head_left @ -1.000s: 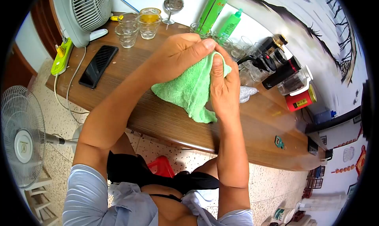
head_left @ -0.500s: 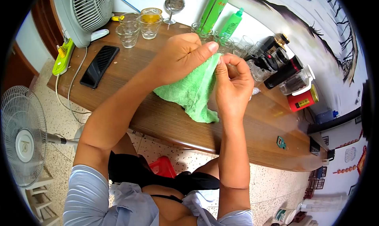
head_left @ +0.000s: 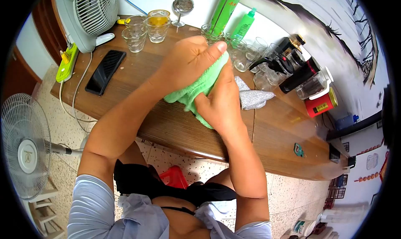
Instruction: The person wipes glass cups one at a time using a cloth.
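Observation:
A green terry cloth [head_left: 197, 88] is held bunched between my two hands above the table's front half. My left hand [head_left: 190, 63] is closed on its upper part, with the thumb stretched along the top edge. Against the cloth's right side my right hand [head_left: 220, 99] is closed, its thumb pressed into the folds. The lower end of the cloth hangs below the hands. Whether anything is wrapped inside it I cannot tell. Just right of my right hand lies a crumpled grey cloth [head_left: 255, 98] on the wooden table [head_left: 288, 126].
Glass cups [head_left: 158, 29] and a black phone [head_left: 105, 72] are at the left. Behind my hands stand a green pump bottle [head_left: 244, 25] and several glasses [head_left: 241, 63]. A glass pot with black handle [head_left: 277, 68] and red tin [head_left: 321, 103] stand right. A white fan [head_left: 90, 13] stands back left.
My right hand has moved left and down from the cloth's top edge to grip its side. The cloth is now more bunched, and the grey cloth has come into view.

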`<state>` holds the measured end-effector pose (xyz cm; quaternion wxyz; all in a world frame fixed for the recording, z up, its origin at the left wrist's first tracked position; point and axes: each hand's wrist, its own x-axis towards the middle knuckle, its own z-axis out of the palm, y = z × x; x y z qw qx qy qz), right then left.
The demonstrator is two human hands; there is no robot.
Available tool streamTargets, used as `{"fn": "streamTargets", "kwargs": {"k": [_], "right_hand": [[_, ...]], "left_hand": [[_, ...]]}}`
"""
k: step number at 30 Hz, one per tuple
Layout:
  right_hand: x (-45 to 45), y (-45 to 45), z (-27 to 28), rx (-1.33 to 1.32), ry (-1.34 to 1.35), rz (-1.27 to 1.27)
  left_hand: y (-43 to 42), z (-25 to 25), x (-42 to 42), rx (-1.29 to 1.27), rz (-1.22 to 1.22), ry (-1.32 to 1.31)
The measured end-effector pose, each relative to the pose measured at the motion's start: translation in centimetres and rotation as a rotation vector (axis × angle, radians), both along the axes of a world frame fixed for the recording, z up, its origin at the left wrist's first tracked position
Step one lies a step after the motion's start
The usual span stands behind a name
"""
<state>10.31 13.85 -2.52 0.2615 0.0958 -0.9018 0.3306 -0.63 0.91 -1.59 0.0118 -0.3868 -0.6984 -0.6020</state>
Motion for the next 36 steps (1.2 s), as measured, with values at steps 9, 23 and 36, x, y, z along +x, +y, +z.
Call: {"fn": "streamTargets", "kwargs": {"k": [9, 23, 36], "right_hand": [[-0.1, 1.1, 0.3, -0.326, 0.026, 0.287], [-0.9, 0.9, 0.3, -0.845, 0.049, 0.108], [-0.4, -1.1, 0.3, 0.281, 0.636, -0.201]], "left_hand": [[-1.0, 1.9, 1.2, 0.151, -0.33, -0.237], [1.1, -0.3, 1.9, 0.179, -0.101, 0.34], [-0.3, 2.2, 2.0, 0.053, 0.175, -0.34]]}}
